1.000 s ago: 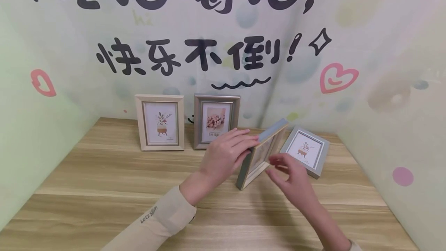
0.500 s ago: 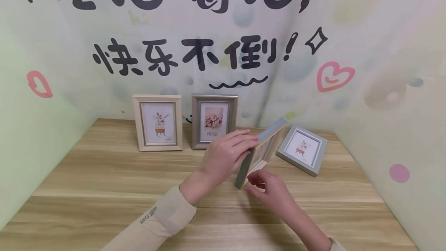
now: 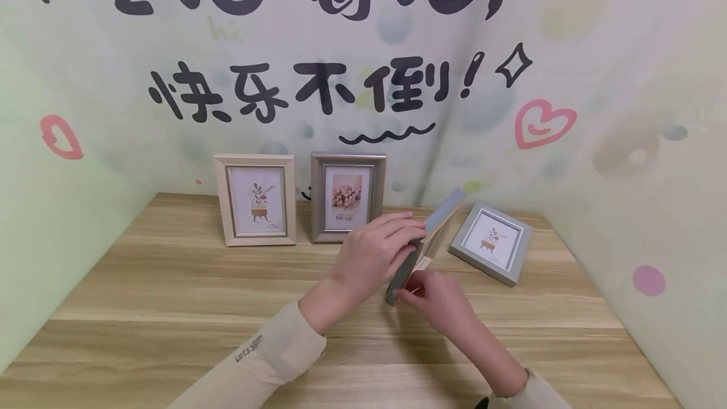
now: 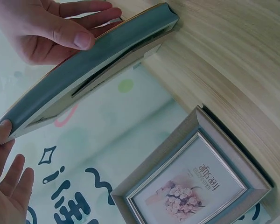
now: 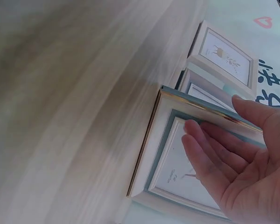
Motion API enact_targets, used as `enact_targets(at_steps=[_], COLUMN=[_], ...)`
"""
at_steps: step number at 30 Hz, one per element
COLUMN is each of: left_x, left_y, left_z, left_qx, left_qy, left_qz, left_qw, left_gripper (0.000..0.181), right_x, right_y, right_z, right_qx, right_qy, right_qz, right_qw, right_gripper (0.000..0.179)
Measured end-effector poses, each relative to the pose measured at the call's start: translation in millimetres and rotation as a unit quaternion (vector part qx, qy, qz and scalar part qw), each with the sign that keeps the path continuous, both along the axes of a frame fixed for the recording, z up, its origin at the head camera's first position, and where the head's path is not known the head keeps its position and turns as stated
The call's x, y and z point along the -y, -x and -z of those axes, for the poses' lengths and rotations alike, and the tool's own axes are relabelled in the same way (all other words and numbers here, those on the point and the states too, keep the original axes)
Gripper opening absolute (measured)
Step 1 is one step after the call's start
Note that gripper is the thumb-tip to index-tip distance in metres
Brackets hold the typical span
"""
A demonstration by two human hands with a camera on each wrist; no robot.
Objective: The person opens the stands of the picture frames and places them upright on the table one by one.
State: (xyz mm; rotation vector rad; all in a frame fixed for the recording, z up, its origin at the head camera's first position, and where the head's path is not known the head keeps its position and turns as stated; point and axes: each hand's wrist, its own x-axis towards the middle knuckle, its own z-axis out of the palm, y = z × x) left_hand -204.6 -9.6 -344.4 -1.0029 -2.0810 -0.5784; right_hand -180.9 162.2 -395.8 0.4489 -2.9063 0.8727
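A blue-grey picture frame (image 3: 445, 210) stands on end near the table's middle, turned almost edge-on in the head view. My left hand (image 3: 372, 251) holds its upper left corner, thumb and fingers around the edge. Low on the near side, my right hand (image 3: 440, 298) grips the border. The left wrist view has the right thumb (image 4: 84, 40) against the outer side of the frame. From the right wrist, the fingers (image 5: 214, 154) curl in front of the picture, hiding part of it. Whether the bottom edge touches the table cannot be told.
A cream picture frame (image 3: 221, 204) and a grey-brown picture frame (image 3: 315, 197) stand upright along the back. At the right, a silver-grey picture frame (image 3: 462, 245) lies face up on the wooden table (image 3: 170, 308). A printed cloth (image 3: 272, 36) hangs behind.
My right hand has moved left and down from the middle of the picture frame to its near lower side, where it now grips. The left hand keeps its hold. The view has shifted slightly.
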Motion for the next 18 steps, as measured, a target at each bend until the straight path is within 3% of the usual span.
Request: enact_targets(at_steps=[10, 18], left_x=[0.4, 2.2], left_y=[2.1, 2.0], left_z=[0.5, -2.0], left_qx=[0.017, 0.01], left_qy=[-0.012, -0.001], left_qz=[0.003, 0.019], left_qw=[0.9998, 0.9998], left_gripper=[0.03, 0.027], right_x=[6.3, 8.8], right_y=[7.3, 3.8], right_z=[-2.4, -4.0], right_qx=[0.005, -0.022], right_qy=[-0.05, -0.07], right_qz=[0.014, 0.015], right_qw=[0.9986, 0.9972], right_gripper=[0.027, 0.029])
